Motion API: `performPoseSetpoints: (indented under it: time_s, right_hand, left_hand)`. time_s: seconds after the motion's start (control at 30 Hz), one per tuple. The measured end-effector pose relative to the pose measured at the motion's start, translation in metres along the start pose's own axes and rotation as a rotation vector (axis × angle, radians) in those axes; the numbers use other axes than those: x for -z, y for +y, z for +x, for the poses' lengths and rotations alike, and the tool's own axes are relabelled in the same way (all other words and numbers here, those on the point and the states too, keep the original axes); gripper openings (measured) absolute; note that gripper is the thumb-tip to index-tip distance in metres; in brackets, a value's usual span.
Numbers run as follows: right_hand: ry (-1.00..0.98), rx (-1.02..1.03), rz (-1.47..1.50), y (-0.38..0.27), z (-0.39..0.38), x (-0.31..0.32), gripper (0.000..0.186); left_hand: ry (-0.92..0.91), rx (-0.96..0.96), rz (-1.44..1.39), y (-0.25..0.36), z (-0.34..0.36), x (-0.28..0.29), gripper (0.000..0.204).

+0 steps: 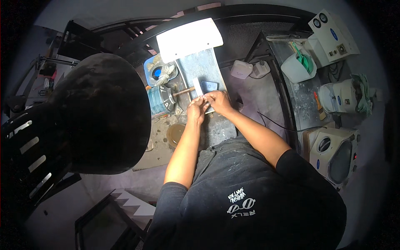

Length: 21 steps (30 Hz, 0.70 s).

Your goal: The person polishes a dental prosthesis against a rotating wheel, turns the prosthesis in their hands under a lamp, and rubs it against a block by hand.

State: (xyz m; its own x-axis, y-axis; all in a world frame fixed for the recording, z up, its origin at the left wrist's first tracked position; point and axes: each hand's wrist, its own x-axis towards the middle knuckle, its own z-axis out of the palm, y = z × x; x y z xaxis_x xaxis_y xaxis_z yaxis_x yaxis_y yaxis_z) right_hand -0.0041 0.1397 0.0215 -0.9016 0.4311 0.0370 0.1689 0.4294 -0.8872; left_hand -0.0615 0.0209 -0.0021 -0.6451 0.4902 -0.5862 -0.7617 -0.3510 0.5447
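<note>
My left hand (196, 111) and my right hand (218, 101) meet with fingers pinched together, close below the edge of a white wheel (197, 86). A small pale piece shows between the fingertips, too small to name. Whether it touches the wheel, I cannot tell. The wheel sits on the end of a brownish shaft (184, 91) that comes out of a blue-green motor (161, 100) on the left. Just beyond my right fingers a small dark blue rectangular object (209, 86) lies on the pale dusty work surface (200, 64).
A bright white panel (189, 39) stands over the back. A big black lamp shade (106, 114) blocks much of the left. Near the motor are a blue tray (150, 68) and a round brownish dish (176, 135). White machines (335, 154) and a white bucket (298, 68) stand on the right bench.
</note>
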Motion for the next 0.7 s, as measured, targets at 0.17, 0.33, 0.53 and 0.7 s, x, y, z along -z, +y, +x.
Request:
performPoseSetpoints:
  time_s: [0.17,0.33,0.53,0.7]
  right_hand:
    - [0.058,0.161,-0.109,-0.006,0.0,0.002,0.013]
    - [0.039,0.043,0.017,-0.013,-0.003,0.0,0.012]
    - [-0.042,-0.176,0.305,0.014,-0.003,-0.007,0.013]
    - [-0.057,-0.239,0.315,0.0,-0.005,-0.011,0.014]
  left_hand:
    - [-0.013,0.008,-0.013,-0.001,0.001,0.002,0.007]
    - [-0.02,0.007,-0.018,0.0,0.001,0.008,0.008]
    - [0.0,0.022,0.034,0.002,-0.001,-0.005,0.009]
    - [0.098,-0.014,0.074,0.007,-0.005,-0.003,0.008]
